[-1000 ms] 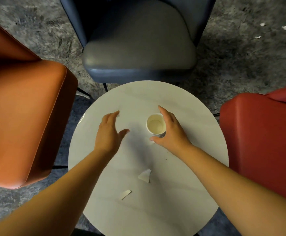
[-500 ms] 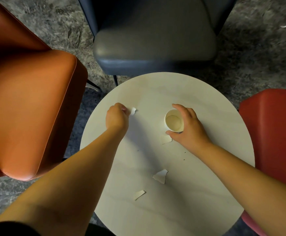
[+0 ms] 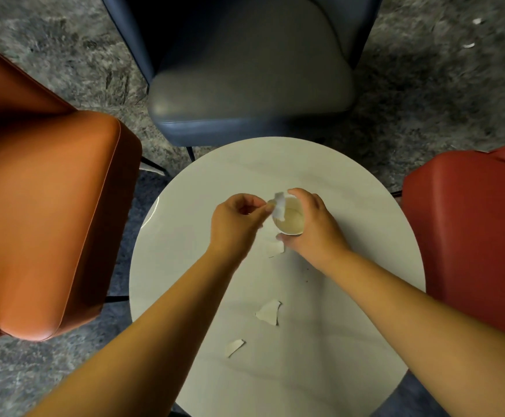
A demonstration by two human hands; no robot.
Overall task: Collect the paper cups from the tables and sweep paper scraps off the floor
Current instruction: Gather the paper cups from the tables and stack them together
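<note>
The left hand (image 3: 239, 218), empty a second ago, is now pinching a paper scrap (image 3: 279, 206) over the paper cup (image 3: 288, 219), which the right hand (image 3: 314, 227) is gripping on the bench (image 3: 350, 326); tabletop litter is being collected inside the cup.

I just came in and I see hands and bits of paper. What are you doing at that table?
A person is tidying a round white table. The right hand grips a small white paper cup, while the left hand pinches a torn white paper scrap over the cup's mouth, seemingly about to drop it in. Three more scraps lie on the table: one beside the cup, a larger one nearer the person and a small one nearest of all. More white bits dot the grey floor.
</note>
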